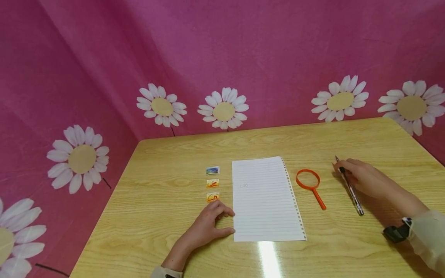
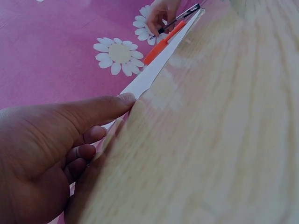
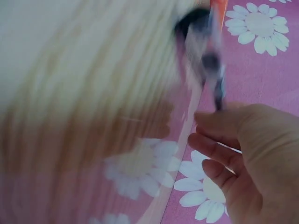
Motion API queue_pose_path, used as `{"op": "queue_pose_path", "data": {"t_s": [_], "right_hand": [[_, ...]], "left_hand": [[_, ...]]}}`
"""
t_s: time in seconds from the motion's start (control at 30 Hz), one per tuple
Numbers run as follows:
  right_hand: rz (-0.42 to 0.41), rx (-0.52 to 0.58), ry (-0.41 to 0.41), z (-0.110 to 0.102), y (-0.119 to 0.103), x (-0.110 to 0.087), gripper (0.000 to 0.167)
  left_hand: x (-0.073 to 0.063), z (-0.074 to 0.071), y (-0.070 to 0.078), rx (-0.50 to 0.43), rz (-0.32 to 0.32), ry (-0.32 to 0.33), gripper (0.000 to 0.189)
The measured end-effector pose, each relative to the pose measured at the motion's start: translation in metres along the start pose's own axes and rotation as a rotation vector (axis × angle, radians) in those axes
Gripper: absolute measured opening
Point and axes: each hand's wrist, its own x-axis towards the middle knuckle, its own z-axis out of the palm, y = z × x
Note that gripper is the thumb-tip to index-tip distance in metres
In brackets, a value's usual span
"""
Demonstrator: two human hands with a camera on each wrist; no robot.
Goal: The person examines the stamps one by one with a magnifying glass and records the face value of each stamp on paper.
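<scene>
A lined sheet of paper (image 1: 267, 208) with a perforated right edge lies on the table, with a small faint pencil-like mark at its upper left. Thumb and fingertips of my left hand (image 1: 208, 224) touch the sheet's left edge, fingers loosely spread; the left wrist view shows the thumb on the paper (image 2: 145, 83). To the right, my right hand (image 1: 372, 183) pinches a clear-barrelled pen (image 1: 354, 199) close to its far, pointed end, while the other end slants toward me. In the right wrist view the pen (image 3: 210, 60) is blurred.
An orange magnifying glass (image 1: 319, 199) lies between the sheet and the pen. Left of the paper, three small stamp-like pictures stand in a column: a blue one (image 1: 213, 170) and two yellow ones (image 1: 213, 183). A pink daisy-print cloth (image 1: 278, 58) hangs behind the wooden table (image 1: 167, 185).
</scene>
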Motion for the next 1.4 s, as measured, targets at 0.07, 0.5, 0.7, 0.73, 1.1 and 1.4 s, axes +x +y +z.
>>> {"op": "queue_pose_path", "data": {"t_s": [0.07,0.5,0.7,0.73,1.1,1.4], "right_hand": [[0.001,-0.009,0.010,0.000,0.000,-0.001,0.052],[0.163,0.238,0.065,-0.005,-0.006,-0.001,0.040],[0.302,0.445,0.156,-0.006,-0.011,-0.005,0.029],[0.315,0.477,0.172,-0.006,-0.012,-0.005,0.027],[0.544,0.478,0.174,-0.009,-0.016,-0.004,0.029],[0.616,0.677,0.121,-0.009,-0.022,-0.004,0.017]], "left_hand": [[0.000,0.000,-0.001,0.002,-0.001,-0.003,0.031],[-0.001,-0.001,0.000,-0.026,-0.005,-0.009,0.030],[-0.001,-0.001,0.000,-0.014,-0.006,-0.010,0.029],[-0.001,-0.001,0.000,-0.014,-0.006,-0.010,0.029],[0.000,-0.002,0.001,-0.027,-0.025,-0.016,0.029],[0.000,-0.002,0.001,-0.026,-0.018,-0.013,0.030]]}}
